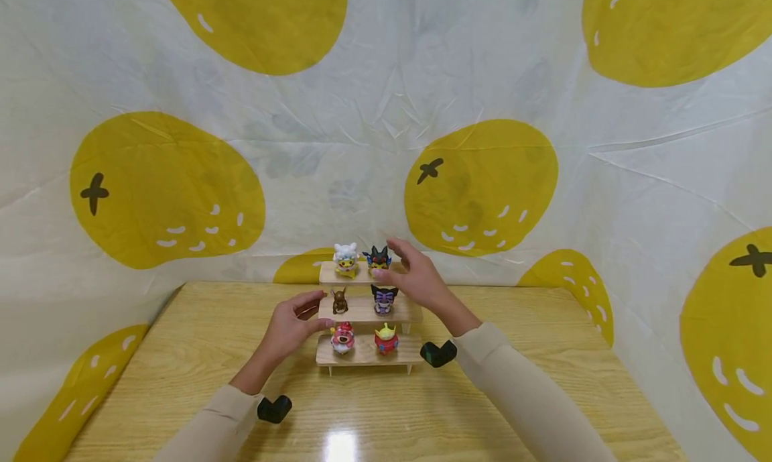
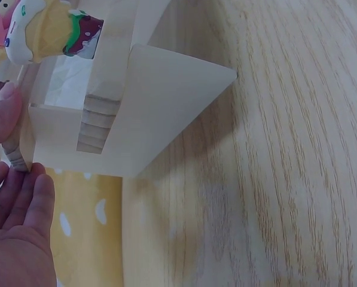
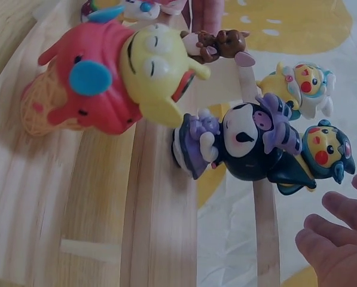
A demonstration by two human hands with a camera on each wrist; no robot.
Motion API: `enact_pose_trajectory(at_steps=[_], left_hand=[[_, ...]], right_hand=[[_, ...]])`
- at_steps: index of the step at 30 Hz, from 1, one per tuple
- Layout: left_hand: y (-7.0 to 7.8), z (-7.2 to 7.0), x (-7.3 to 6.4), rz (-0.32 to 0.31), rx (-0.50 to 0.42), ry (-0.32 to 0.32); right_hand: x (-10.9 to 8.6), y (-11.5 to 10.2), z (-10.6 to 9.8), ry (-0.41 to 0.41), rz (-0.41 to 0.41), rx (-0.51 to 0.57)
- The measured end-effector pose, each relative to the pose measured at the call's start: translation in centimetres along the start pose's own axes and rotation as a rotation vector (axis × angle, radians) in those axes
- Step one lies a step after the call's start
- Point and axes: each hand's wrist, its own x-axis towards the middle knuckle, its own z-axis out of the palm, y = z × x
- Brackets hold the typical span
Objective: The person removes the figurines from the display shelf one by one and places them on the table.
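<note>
A three-tier wooden display stand [image 1: 362, 309] carries two small figurines on each step. My left hand [image 1: 294, 322] is at the left end of the middle step, its thumb and fingers [image 2: 40, 200] gripping the board end beside a brown figurine [image 1: 340, 303]. At the top step's right end, my right hand [image 1: 416, 277] reaches around a yellow figurine in a dark horned hood [image 1: 378, 261]. Its fingers [image 3: 330, 239] are spread near that figurine's head in the right wrist view. A yellow figurine in a white hood [image 1: 346, 261] stands to the left.
A black-and-purple figurine [image 1: 384, 301] stands on the middle step. On the bottom step are a pink-and-red one [image 1: 342, 339] and a red one with a yellow head [image 1: 387, 340]. The wooden table [image 1: 229, 328] meets a fruit-patterned cloth [image 1: 338, 194] behind the stand.
</note>
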Motion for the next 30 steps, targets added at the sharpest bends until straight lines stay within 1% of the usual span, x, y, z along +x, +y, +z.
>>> enact_pose_trajectory(at_steps=[6,10,14,18,21,26,30], left_hand=[[-0.1,-0.2,0.1,0.019,-0.012,-0.024],[-0.3,-0.2,0.1,0.03,-0.021,-0.031],[-0.4,-0.2,0.0,0.032,-0.028,-0.029],[-0.5,-0.2,0.0,0.042,-0.025,-0.021],[-0.6,-0.2,0.0,0.049,-0.018,-0.021],[-0.6,-0.3,0.1,0.042,-0.024,-0.019],[-0.7,-0.3,0.1,0.041,-0.03,-0.018]], right_hand=[[0.5,0.0,0.3,0.0,0.03,0.063],[0.8,0.0,0.6,0.006,0.034,0.095],[1.0,0.0,1.0,0.007,0.036,0.133],[1.2,0.0,1.2,0.007,0.034,0.197],[1.4,0.1,1.5,0.025,0.043,0.24],[1.7,0.4,1.9,0.063,0.065,0.289],[2.0,0.4,2.0,0.1,0.079,0.297]])
